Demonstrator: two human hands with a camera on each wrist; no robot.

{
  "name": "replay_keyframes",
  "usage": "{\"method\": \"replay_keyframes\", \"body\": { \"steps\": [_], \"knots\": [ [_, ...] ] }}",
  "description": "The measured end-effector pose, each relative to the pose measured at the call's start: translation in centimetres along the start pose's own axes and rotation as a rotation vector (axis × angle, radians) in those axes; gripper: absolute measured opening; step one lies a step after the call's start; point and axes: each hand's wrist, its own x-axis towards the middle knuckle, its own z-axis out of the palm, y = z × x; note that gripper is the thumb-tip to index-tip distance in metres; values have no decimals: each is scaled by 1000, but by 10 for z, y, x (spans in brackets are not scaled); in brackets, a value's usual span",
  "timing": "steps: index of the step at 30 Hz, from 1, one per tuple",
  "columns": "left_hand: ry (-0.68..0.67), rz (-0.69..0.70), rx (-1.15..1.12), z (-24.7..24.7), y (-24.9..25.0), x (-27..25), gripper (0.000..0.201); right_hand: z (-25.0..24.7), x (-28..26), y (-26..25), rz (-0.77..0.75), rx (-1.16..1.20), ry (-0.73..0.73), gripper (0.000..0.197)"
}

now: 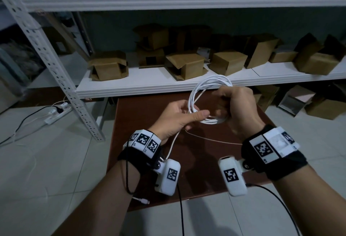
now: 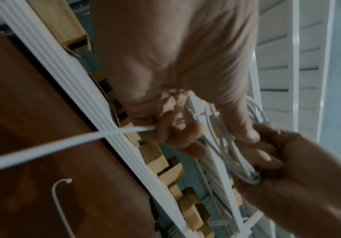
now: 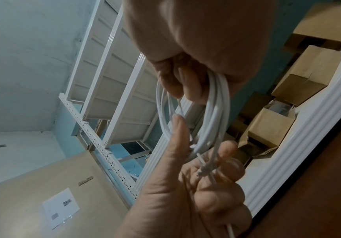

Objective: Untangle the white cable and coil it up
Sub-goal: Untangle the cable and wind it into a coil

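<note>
So, head view: white cable is mostly in a bundle of several loops held up over the dark brown table, at 12 o'clock from the wrists. Right hand has its fingers curled tight around the loops at the bundle's 4 o'clock side. Left hand pinches the 7 o'clock side, thumb laid over the strands, other fingers tucked behind. A free tail drops from the left hand toward the left wrist camera; a connector end lies at the table's near edge at 7 o'clock. Cardboard boxes sit on the shelf behind.

Left wrist view: the tail runs out between curled left fingers toward 9 o'clock, looking taut there. Loops sit at 4 o'clock, clamped in the right hand.

Right wrist view: loops hang from the closed right fingers at 12 o'clock; the left thumb presses their side and the left fingers curl around a strand at 5 o'clock. A short cable tip shows there too.

Handling, my read: light, thin, limp, smooth jacket, likely slippery. Loops will probably spring apart if released, so best to hold where all strands cross and feed the tail with the other hand.
</note>
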Motion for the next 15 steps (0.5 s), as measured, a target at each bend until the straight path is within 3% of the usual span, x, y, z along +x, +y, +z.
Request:
{"method": "replay_keyframes", "body": {
  "steps": [3, 7, 10, 15],
  "knots": [
    [30, -14, -46, -3, -3, 4, 34, 1, 1, 3, -6, 16, 4, 33],
    [52, -65, -160, 0, 1, 7, 9, 6, 1, 9, -7, 19, 16, 33],
    [110, -55, -227, 8, 2, 7, 23, 12, 0, 16, 4, 69, 29, 36],
    [159, -74, -453, 18, 6, 3, 30, 20, -6, 19, 7, 191, 14, 37]
  ]
}}
